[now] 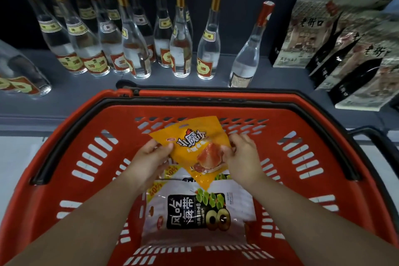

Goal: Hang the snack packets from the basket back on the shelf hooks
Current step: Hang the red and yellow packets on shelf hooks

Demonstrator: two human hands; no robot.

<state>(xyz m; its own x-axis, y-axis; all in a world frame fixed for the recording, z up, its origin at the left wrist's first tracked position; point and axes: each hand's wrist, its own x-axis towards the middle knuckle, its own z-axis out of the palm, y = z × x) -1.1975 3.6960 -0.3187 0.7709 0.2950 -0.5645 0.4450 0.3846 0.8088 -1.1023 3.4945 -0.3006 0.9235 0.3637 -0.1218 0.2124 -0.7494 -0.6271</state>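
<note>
An orange snack packet (194, 142) with a picture of meat is held tilted above the red shopping basket (71, 153). My left hand (149, 157) pinches its left edge, thumb on top. Its right edge is gripped by my right hand (241, 157). Under it, on the basket floor, lies a white packet (198, 211) with a black label and green leaf pictures, and another like it shows partly beneath the orange one. No shelf hooks are in view.
The basket stands against a grey shelf (75, 93). Several clear glass liquor bottles (181, 34) with gold caps stand on it, one with a red cap (248, 54) nearest the basket. Grey-and-black pouches (336, 45) lean at the right.
</note>
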